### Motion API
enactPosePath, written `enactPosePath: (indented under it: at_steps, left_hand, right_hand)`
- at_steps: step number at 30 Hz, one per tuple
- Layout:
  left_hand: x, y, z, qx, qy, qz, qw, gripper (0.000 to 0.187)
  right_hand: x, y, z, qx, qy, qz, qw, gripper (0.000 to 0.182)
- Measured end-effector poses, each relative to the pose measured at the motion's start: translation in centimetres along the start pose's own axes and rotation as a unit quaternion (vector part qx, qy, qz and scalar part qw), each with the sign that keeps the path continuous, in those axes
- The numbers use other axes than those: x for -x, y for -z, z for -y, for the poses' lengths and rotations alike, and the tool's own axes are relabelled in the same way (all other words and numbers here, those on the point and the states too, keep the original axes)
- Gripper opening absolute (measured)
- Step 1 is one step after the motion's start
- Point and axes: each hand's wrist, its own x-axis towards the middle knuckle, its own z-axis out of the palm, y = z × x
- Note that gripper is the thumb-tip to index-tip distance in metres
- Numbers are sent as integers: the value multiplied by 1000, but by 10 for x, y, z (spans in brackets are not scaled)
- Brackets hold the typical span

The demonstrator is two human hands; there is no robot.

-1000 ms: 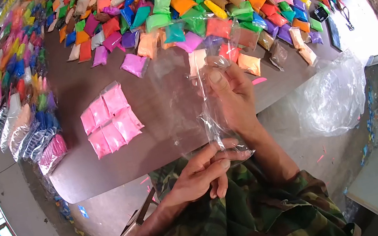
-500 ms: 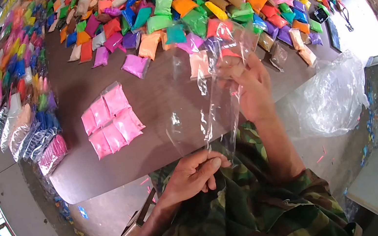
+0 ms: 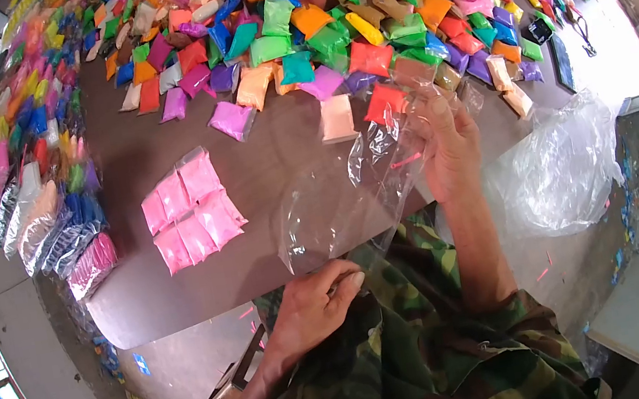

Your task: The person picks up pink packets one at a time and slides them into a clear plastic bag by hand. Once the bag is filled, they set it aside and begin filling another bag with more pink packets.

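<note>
A clear empty plastic bag (image 3: 352, 194) is stretched between my two hands above the near edge of the brown table (image 3: 183, 288). My right hand (image 3: 448, 141) grips the bag's upper end at the far right. My left hand (image 3: 315, 304) pinches its lower end close to my camouflage jacket (image 3: 411, 352). A group of several pink packets (image 3: 189, 212) lies flat on the table to the left of the bag.
A large heap of small coloured packets (image 3: 324, 15) covers the far part of the table. Long filled strips of packets (image 3: 33, 186) hang along the left edge. A crumpled clear plastic bag (image 3: 559, 157) sits on the floor at right.
My right hand has carried the bag's top end up and to the right, stretching the bag out. My left hand has shifted down-left and now pinches the lower end.
</note>
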Motion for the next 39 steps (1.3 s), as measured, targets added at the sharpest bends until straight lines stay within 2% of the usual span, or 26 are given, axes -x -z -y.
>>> enactPosePath:
  at_steps: [1,5,8,11,14,19,25,28,31,34,39]
  left_hand:
    - [1,2,-4,-4,9,-12,1000,14]
    - [0,0,0,-41,1,-32,999,13]
    - [0,3,4,-133,-24,-44,990,14]
    - [2,5,9,-62,-8,-88,994,15]
    - [2,9,13,-46,-25,-93,994,14]
    - [1,15,0,-5,34,-41,999,12]
    - [2,12,-1,11,52,-23,998,11]
    - [2,12,1,16,32,-48,998,13]
    - [2,11,6,31,28,-65,997,15]
    - [0,11,6,34,48,-72,996,17]
    - [0,9,7,38,63,-65,995,19]
  right_hand:
    - [3,-4,3,-6,-1,-33,999,37]
    - [-2,20,-4,15,15,-38,999,33]
    - [-1,27,-8,37,31,-51,998,32]
    - [-1,33,-8,52,30,-45,997,35]
    - [0,39,-2,76,27,-21,997,37]
    - [-1,51,5,69,-2,-43,997,38]
    - [-8,65,2,105,39,-30,993,39]
    - [-9,66,4,191,63,-38,979,40]
    - [-4,64,11,179,30,-46,982,39]
    - [3,55,16,111,-13,-38,993,37]
    - [1,70,8,133,-19,-11,991,33]
